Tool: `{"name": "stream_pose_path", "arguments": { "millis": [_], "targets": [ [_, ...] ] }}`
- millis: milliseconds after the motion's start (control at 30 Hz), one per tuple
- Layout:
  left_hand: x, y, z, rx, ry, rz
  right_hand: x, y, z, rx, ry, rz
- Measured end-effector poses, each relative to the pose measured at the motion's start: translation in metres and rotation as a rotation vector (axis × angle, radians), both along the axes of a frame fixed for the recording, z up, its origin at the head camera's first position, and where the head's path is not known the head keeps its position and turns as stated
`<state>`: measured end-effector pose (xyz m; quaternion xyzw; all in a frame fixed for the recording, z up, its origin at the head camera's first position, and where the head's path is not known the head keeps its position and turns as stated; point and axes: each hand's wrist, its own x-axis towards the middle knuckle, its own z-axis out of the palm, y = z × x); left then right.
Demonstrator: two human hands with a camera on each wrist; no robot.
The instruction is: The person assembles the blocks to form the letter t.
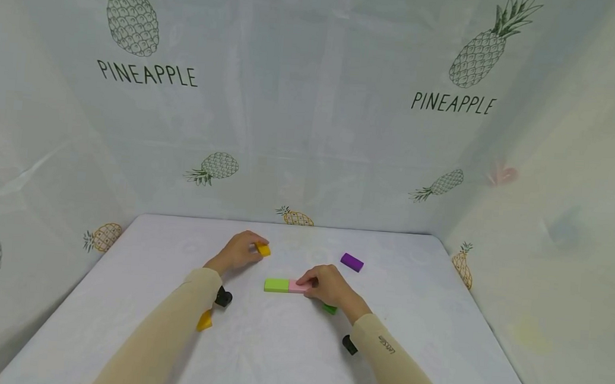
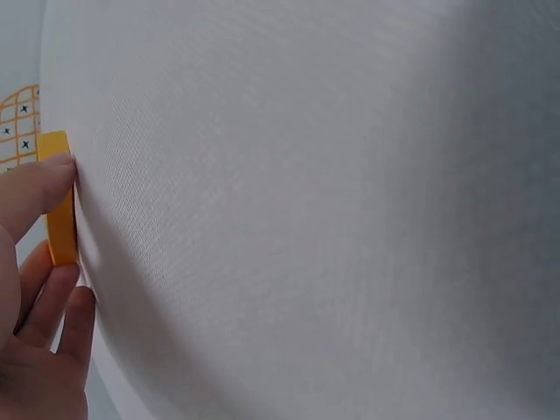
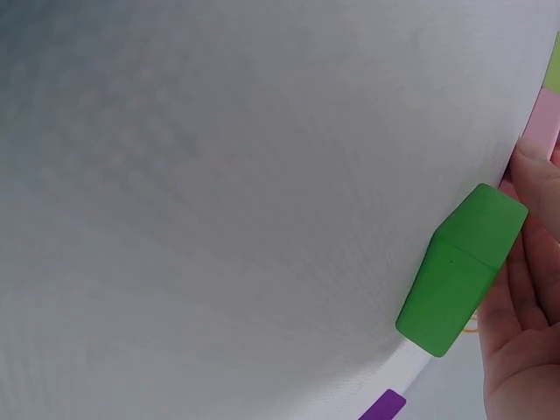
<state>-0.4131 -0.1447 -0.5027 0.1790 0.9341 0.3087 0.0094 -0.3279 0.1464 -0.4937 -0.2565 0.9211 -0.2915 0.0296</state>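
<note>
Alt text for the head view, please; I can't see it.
A person's left hand pinches a yellow block while the right hand pinches a pink block end to end with a lime-green block on a white table. A purple block lies beyond the right hand; a darker green block, two black pieces and a second yellow piece are partly covered.

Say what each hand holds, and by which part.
The left hand pinches a yellow block toward opposite ends; the right hand pinches the pink block by its sides.

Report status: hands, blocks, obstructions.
Left hand pinches yellow block. Right hand grips pink block, against lime block. Green block beside right hand, possibly obstructing.
</note>
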Motion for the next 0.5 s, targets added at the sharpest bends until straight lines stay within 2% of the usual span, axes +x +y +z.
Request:
{"name": "stream_pose_path", "arguments": {
  "millis": [333, 500],
  "targets": [
    [-0.0012, -0.0004, -0.0004, -0.032, 0.016, -0.083, -0.0003, -0.0016, -0.0004, 0.008, -0.016, -0.013],
    [0.0023, 0.0034, 0.003, -0.013, 0.011, -0.119, 0.0, -0.0021, -0.0005, 0.017, -0.022, -0.021]
  ]
}}
